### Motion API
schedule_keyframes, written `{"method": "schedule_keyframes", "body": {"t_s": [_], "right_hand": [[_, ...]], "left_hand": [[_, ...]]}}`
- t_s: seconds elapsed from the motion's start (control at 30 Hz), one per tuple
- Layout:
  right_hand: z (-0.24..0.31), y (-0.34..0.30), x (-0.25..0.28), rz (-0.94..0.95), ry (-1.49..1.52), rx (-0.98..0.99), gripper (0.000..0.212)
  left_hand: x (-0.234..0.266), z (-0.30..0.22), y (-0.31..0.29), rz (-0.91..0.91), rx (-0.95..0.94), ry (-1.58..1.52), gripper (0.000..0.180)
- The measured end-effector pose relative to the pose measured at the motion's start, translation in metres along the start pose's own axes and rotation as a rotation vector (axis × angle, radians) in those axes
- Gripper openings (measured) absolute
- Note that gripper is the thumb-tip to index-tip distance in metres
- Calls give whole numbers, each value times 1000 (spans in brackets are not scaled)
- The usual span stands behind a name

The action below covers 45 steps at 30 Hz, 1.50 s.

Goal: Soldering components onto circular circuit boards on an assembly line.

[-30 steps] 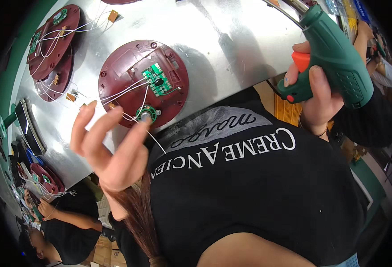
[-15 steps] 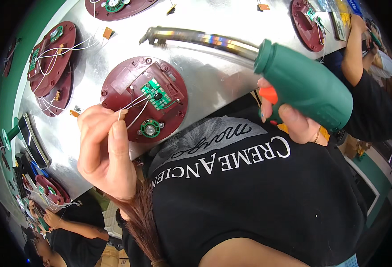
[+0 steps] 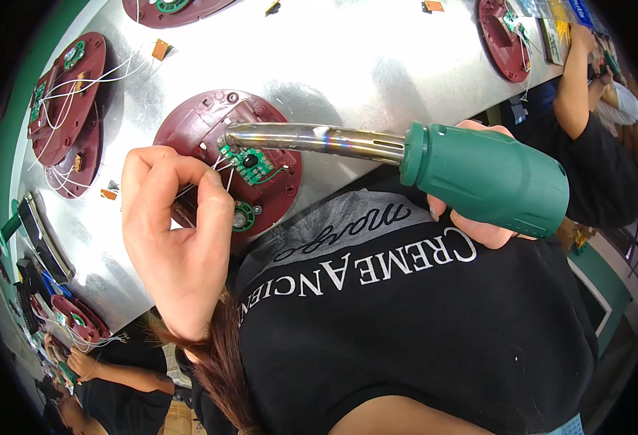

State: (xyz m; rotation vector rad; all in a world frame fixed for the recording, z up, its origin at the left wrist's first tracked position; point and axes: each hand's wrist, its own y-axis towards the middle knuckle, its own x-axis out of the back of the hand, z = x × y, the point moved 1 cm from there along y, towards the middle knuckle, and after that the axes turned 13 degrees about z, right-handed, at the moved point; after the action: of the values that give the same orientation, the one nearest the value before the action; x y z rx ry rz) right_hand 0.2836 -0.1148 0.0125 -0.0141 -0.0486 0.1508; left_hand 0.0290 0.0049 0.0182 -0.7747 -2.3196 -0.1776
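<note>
In front of me a maroon plastic round housing (image 3: 203,109) lies on the metal table. It carries a green circuit board (image 3: 259,161) with a black blob and a small round speaker (image 3: 242,217), partly hidden by my left hand. White wires (image 3: 223,165) run to the board's left edge. My left hand (image 3: 177,225) is closed, thumb and fingers pinching a white wire. My right hand (image 3: 478,228) is wrapped round the green body of a soldering gun (image 3: 489,177). Its long curved metal tube reaches left, with the tip at the board's upper left corner, where contact cannot be made out.
More maroon housings (image 3: 80,87) with white wires lie stacked at the left. Another housing (image 3: 504,43) sits at the far right. Small orange-brown pieces (image 3: 161,49) are scattered on the metal table (image 3: 362,65). A co-worker's arm (image 3: 576,87) is at the right, another person's (image 3: 134,375) at lower left.
The soldering gun has swung down and left, bringing its tip from above the housing to the board's corner. My left hand has shifted slightly toward the board, still pinching the wire.
</note>
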Motion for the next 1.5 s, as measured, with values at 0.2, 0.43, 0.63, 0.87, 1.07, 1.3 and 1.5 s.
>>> {"method": "schedule_keyframes", "body": {"t_s": [0.2,0.43,0.63,0.87,1.07,1.3,1.5], "right_hand": [[14,-3,-9,24,-80,-187,16],[-3,-2,-3,125,-120,148,24],[6,0,-4,102,-141,-24,18],[12,3,-1,101,-162,-80,12],[20,2,-1,139,-190,-225,7],[20,-13,-20,-107,-46,-237,21],[1,-11,-10,-26,-195,-62,5]], "left_hand": [[1,-1,3,27,2,41,9],[4,-4,4,71,9,31,10],[5,-2,6,84,-19,73,10],[7,-3,8,98,-9,67,10],[8,-3,7,103,-1,84,9],[6,-4,8,105,-10,64,9],[6,-4,8,103,-7,106,8]]}}
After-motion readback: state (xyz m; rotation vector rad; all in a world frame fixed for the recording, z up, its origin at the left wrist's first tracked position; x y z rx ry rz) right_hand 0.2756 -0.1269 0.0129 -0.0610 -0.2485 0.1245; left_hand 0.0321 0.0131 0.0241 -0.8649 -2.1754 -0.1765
